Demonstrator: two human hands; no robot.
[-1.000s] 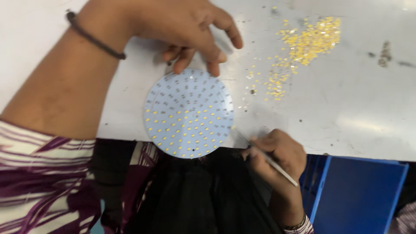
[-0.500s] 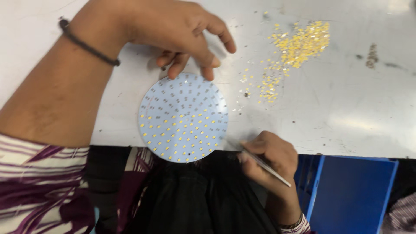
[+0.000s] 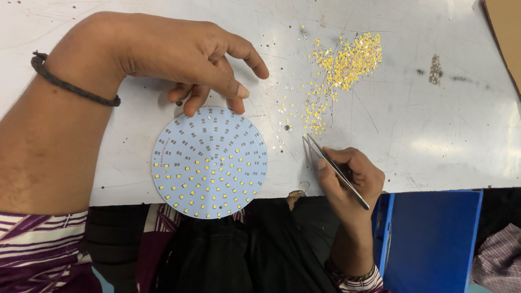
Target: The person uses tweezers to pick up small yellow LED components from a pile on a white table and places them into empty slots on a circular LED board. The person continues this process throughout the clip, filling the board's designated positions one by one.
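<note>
A round pale-blue circuit board (image 3: 209, 161) lies at the near edge of the white table (image 3: 445, 135), dotted with small yellow chips over its lower part. My left hand (image 3: 184, 59) rests fingertips on the board's far rim and holds nothing. My right hand (image 3: 350, 176) grips metal tweezers (image 3: 335, 169), their tips pointing up-left near the scattered chips, right of the board. A pile of tiny yellow chips (image 3: 347, 59) lies further back, trailing toward the tweezers.
A blue tray (image 3: 434, 239) sits below the table edge at right. A brown cardboard corner (image 3: 504, 27) shows at top right. A dark smudge (image 3: 435, 68) marks the table. Black cloth covers my lap (image 3: 228, 255).
My right hand with the tweezers has risen from the table edge toward the loose chips. The left hand stays on the board's rim.
</note>
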